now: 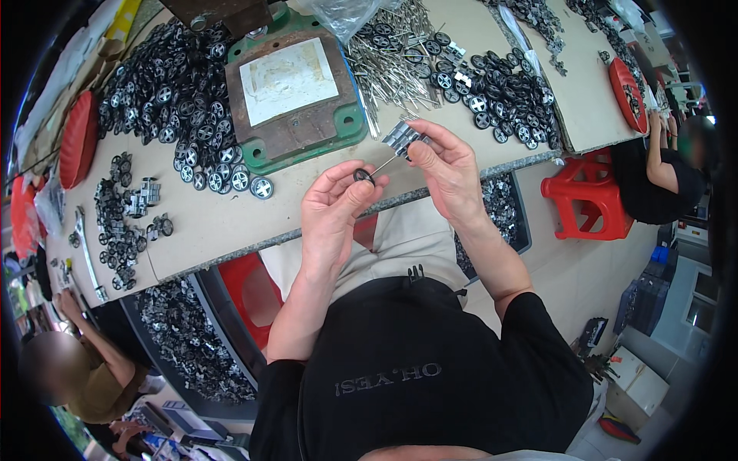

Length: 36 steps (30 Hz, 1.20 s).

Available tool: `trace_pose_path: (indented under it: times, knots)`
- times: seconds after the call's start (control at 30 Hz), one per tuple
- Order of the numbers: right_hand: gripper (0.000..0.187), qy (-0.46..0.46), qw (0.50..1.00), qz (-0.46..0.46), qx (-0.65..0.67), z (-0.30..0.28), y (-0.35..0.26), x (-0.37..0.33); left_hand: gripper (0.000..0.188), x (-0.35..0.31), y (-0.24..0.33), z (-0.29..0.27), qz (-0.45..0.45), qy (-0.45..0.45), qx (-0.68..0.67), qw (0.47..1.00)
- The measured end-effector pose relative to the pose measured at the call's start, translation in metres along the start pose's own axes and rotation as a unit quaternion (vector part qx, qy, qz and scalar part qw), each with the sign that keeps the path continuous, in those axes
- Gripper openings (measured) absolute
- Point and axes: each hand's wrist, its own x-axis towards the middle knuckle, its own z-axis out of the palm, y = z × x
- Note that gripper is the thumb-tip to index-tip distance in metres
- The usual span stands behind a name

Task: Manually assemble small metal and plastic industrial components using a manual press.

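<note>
Just past the table's front edge, in front of my body, my left hand (332,209) pinches a small black toy wheel (363,176) between thumb and fingers. A thin metal axle (384,164) sticks out from that wheel, slanting up to the right. My right hand (452,170) grips a small silver-grey blocky toy part (400,139) between thumb and forefinger. The axle's far end reaches this part; whether it sits inside a hole I cannot tell. Behind my hands is a green machine base (350,123) with a white plate (288,77) on top.
Black wheels (184,104) lie heaped left of the base, more wheels (500,92) at right. Loose metal axles (392,58) lie behind. Small wheeled assemblies (119,230) sit at left. Bins of parts (192,338) stand below the table. A red stool (588,196) and co-workers are at the sides.
</note>
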Motion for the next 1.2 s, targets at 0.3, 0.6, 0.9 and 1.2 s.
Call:
trace_pose_path:
  times: [0.3, 0.6, 0.9, 1.2]
  knots:
    - [0.032, 0.026, 0.970, -0.133, -0.200, 0.003, 0.008, -0.005, 0.025, -0.002, -0.003, 0.006, 0.018, 0.021, 0.019, 0.999]
    - [0.032, -0.010, 0.995, -0.021, -0.098, -0.002, 0.002, 0.001, 0.025, -0.007, -0.007, 0.009, 0.036, 0.028, 0.021, 0.999]
    - [0.030, -0.053, 0.994, -0.037, -0.084, -0.011, 0.007, 0.003, 0.025, -0.008, -0.001, 0.006, -0.073, -0.012, -0.089, 0.993]
    - [0.028, -0.057, 0.988, -0.069, -0.125, 0.008, 0.020, -0.006, 0.034, -0.003, -0.006, 0.008, 0.086, 0.039, 0.082, 0.992]
